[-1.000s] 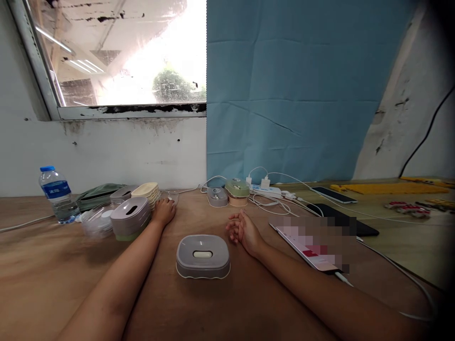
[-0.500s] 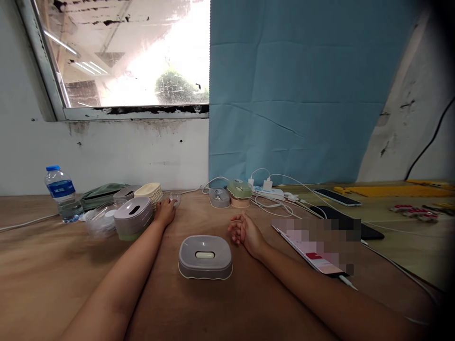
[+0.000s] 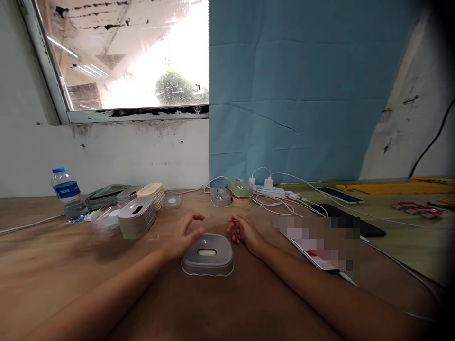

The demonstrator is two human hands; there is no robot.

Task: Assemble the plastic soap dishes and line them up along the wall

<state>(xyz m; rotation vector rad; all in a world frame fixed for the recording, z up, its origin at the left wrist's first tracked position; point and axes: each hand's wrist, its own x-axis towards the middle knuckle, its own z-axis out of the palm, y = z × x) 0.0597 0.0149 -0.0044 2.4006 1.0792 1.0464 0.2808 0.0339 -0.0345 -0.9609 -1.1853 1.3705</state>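
Observation:
A grey plastic box (image 3: pixel 208 264) with rounded corners lies on the table in front of me. Its top has a slot where something cream-coloured shows, and a wavy cream rim runs along its base. My left hand (image 3: pixel 185 237) is at the box's left back corner, thumb and fingers apart, holding nothing; whether it touches the box I cannot tell. On the other side, my right hand (image 3: pixel 245 235) rests on the table, palm turned inward, its fingers loosely curled and holding nothing.
At left stand a water bottle (image 3: pixel 67 194), a green pouch (image 3: pixel 106 194), clear plastic pieces (image 3: pixel 105 220), stacked lilac covers (image 3: pixel 137 215) and cream trays (image 3: pixel 152 193). Small boxes (image 3: pixel 241 188), a power strip (image 3: pixel 270 191) with cables, a tablet (image 3: pixel 309 253) and a phone (image 3: pixel 339 195) lie at right.
My left hand has left the clear plastic piece by the cream trays and come back toward the grey box, fingers spread. My right hand has hardly moved.

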